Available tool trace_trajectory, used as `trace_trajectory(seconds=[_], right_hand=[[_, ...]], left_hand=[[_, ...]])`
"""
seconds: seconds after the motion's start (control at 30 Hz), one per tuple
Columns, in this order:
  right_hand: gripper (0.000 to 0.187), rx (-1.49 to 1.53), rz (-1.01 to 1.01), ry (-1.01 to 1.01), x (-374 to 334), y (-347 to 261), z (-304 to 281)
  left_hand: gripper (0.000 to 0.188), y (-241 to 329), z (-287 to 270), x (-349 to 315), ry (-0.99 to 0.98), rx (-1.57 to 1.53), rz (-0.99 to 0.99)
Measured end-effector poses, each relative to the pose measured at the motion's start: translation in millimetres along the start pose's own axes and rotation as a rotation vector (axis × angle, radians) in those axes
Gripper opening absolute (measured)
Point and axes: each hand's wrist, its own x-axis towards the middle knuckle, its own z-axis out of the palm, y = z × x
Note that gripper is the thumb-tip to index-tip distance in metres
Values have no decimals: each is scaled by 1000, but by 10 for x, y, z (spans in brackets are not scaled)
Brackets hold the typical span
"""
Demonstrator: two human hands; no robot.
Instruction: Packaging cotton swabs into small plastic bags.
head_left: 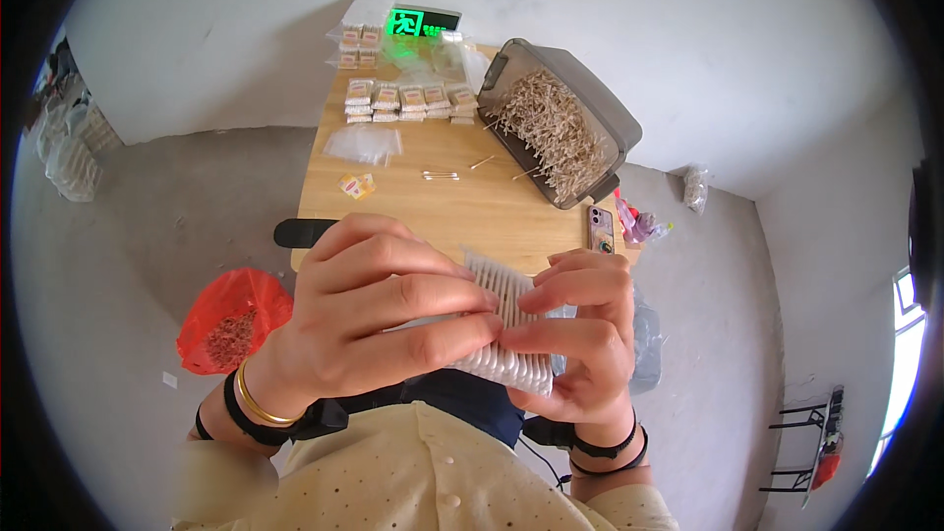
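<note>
In front of my body, above the table's near edge, a clear pack of cotton swabs (504, 287) is held between both hands. Its swabs lie side by side in a flat layer, white tips along the lower edge. My left hand (388, 300) grips it from the left, fingertips pressed on its face. From the other side, my right hand (582, 329) is closed on it, index and middle fingertips on the front; the thumb is partly hidden. On the table lie a few loose cotton swabs (441, 175), yellow-and-white labels (357, 185) and flat clear bags (364, 145).
A grey bin (618, 118) of loose swabs lies tilted at the table's right. Filled swab packs (411, 98) line the back, near a green lit exit sign (423, 22). A phone (601, 226) rests at the right edge. A red bag (251, 300) stands lower left.
</note>
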Motion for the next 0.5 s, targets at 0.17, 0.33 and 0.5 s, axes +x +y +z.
trace_trajectory(seconds=[0.17,0.33,0.5], right_hand=[[33,-21,-30,0,-46,-25,-5],[33,-30,-103,35,-75,-21,21],[35,-99,-112,63,-175,-79,15]], left_hand=[[16,44,-51,23,3,44,34],[12,91,-79,-2,15,77,58],[10,149,-124,13,-24,73,75]])
